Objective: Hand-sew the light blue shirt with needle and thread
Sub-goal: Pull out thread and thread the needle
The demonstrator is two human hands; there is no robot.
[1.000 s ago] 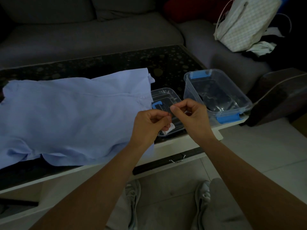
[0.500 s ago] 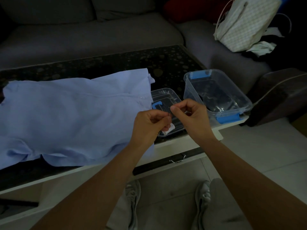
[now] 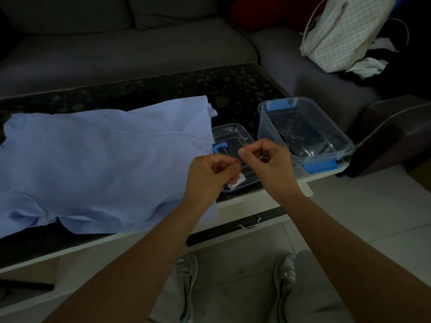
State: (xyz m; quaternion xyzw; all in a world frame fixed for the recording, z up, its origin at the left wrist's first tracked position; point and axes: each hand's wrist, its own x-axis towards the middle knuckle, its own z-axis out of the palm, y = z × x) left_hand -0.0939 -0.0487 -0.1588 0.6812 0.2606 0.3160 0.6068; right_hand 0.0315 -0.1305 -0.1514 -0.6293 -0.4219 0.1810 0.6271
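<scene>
The light blue shirt (image 3: pixel 98 164) lies spread flat on the dark table (image 3: pixel 163 89). Just right of its edge my two hands meet fingertip to fingertip, above a clear lid. My left hand (image 3: pixel 210 176) is curled, and its thumb and forefinger pinch a thin needle (image 3: pixel 237 162) that is barely visible. A small white thread spool (image 3: pixel 238 183) is tucked under its lower fingers. My right hand (image 3: pixel 268 164) pinches the thread end (image 3: pixel 240 152) and holds it at the needle's tip.
A clear lid (image 3: pixel 231 134) with a blue clip lies under my hands. An open clear plastic box (image 3: pixel 303 134) with blue latches stands to the right, at the table corner. A grey sofa (image 3: pixel 140 50) runs behind, with a white bag (image 3: pixel 338 36) on it. My shoes (image 3: pixel 284 271) are below.
</scene>
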